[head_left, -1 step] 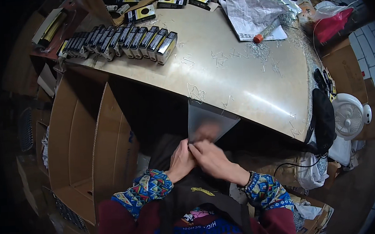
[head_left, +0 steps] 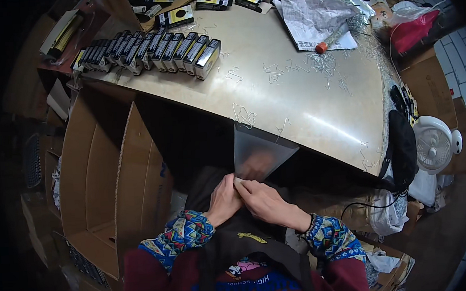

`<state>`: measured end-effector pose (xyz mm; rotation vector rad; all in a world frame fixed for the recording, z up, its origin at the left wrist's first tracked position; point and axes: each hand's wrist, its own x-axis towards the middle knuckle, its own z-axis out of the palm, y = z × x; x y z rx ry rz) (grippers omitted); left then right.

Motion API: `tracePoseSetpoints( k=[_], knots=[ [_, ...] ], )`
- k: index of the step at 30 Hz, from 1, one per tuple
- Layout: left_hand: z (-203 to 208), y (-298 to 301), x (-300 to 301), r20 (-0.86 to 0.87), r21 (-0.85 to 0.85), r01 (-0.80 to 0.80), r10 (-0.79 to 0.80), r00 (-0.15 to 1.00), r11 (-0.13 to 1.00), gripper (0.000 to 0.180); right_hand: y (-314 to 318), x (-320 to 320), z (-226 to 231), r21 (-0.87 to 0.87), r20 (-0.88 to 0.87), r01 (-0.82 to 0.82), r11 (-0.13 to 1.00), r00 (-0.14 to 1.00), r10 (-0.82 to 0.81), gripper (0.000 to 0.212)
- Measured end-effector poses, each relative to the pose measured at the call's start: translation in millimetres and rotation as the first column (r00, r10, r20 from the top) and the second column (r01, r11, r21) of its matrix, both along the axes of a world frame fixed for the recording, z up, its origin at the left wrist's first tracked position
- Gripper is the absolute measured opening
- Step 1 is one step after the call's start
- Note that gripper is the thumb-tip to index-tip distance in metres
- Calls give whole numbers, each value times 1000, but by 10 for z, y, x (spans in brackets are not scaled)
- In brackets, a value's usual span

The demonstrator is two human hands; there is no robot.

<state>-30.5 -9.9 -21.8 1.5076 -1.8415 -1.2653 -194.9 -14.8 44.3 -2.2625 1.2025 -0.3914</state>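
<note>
My left hand and my right hand meet below the table's front edge, over my dark apron. Fingers of both are bent and pressed together, thumbs close to each other. Whatever they pinch is hidden or too small to make out. Just beyond the fingertips, a grey, shiny triangular plate hangs under the table edge and mirrors a hand. On the tabletop above it lie thin bent wire pieces, some at the very edge.
A row of small black, yellow and white boxes stands at the back left. Behind lie more such boxes. Crumpled paper and an orange-capped tube sit back right. Open cartons stand left, a white fan right.
My right hand's fingers, blurred before, are now sharp and have drawn slightly down, closer to the left fingertips. My left hand has hardly moved.
</note>
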Motion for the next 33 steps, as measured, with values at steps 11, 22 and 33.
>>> tracePoseSetpoints(
  k=[11,22,33],
  knots=[
    [556,-53,150,-146,-177,-114,88,985,978,75,-253,264,373,-49,397,338,940,870,-292,17],
    [796,-309,69,-154,-242,-150,115,981,959,87,-348,39,575,61,556,489,870,708,-436,19],
    [884,-466,-16,-63,-470,-57,31,998,881,67,-217,106,432,7,590,413,911,733,-337,22]
  ],
)
